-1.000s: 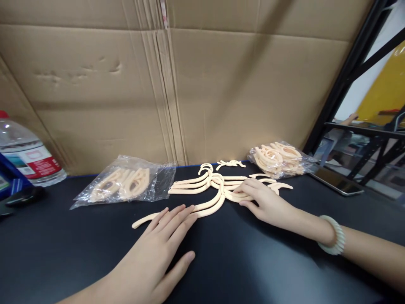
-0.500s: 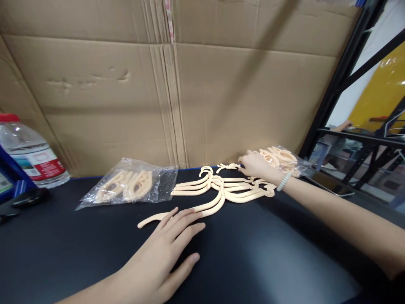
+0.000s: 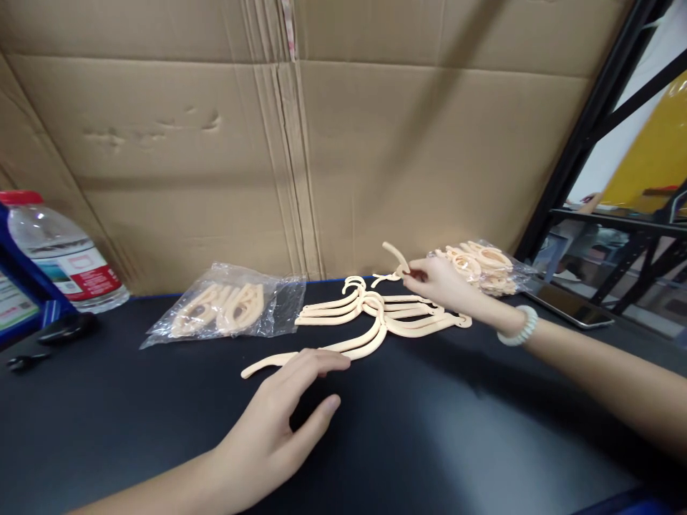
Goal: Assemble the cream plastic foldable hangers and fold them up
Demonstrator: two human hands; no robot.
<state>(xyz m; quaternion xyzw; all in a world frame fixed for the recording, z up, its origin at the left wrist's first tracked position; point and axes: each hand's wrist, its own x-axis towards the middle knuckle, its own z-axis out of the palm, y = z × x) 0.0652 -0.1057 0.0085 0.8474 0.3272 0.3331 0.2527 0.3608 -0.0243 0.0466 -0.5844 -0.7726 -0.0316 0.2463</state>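
Cream plastic clothes hangers (image 3: pixel 370 307) lie overlapped on the black tabletop, their hooks at the middle. My left hand (image 3: pixel 284 411) rests palm down by the nearest hanger, fingers stretched over its left arm and thumb apart; it is open and grips nothing. At the far side, my right hand (image 3: pixel 443 282) pinches a curved cream hanger piece (image 3: pixel 396 256) that sticks up to the left of the fingers. The rest of that piece is hidden by the hand. Just below it on the table lies another small cream hanger part (image 3: pixel 382 279).
A clear bag with cream parts (image 3: pixel 220 309) lies left of the hangers; another filled bag (image 3: pixel 491 265) sits behind my right wrist. A phone (image 3: pixel 572 304) lies at right, a water bottle (image 3: pixel 67 254) stands at left. Cardboard (image 3: pixel 187 143) walls the back.
My right hand has lifted a curved hanger piece from the far side of the table. My left hand has stayed by the nearest hanger, its fingers drawn closer together.
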